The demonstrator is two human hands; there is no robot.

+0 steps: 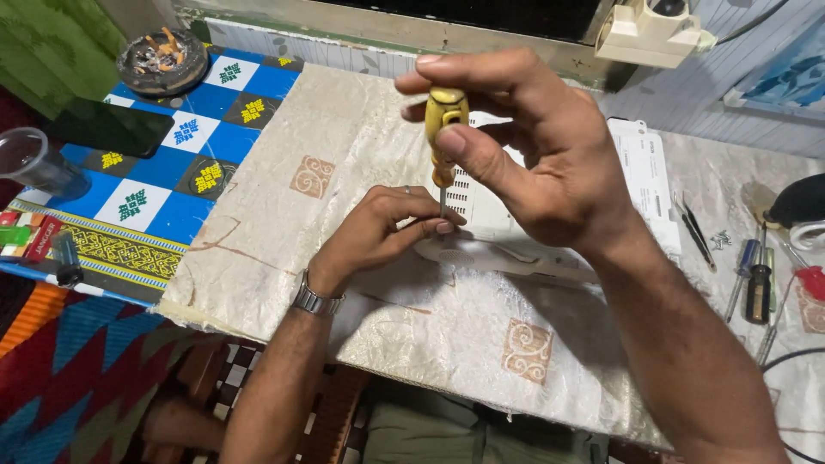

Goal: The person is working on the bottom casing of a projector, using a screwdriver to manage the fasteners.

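My right hand (524, 163) grips the yellow screwdriver (444, 129) upright; my left hand (387, 228) pinches its tip against the white device (507, 245) mid-desk. Best I keep the shaft vertical, pressing steadily from twelve o'clock.

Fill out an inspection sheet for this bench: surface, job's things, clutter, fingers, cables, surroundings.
Surface: table covered by a pale patterned cloth; blue chequered cloth at its left.
Job's things: yellow-handled screwdriver held upright, tip down on a white plastic device.
Clutter: spare screwdrivers, tweezers and small screws at the right; ashtray, dark phone and clear cup at the left.
Fingers: right hand closed round the screwdriver handle; left hand pinches the shaft near its tip, a watch on that wrist.
Cables: a black cable at the right edge.
Surroundings: white power adapter on the ledge behind; colourful zigzag fabric below left.
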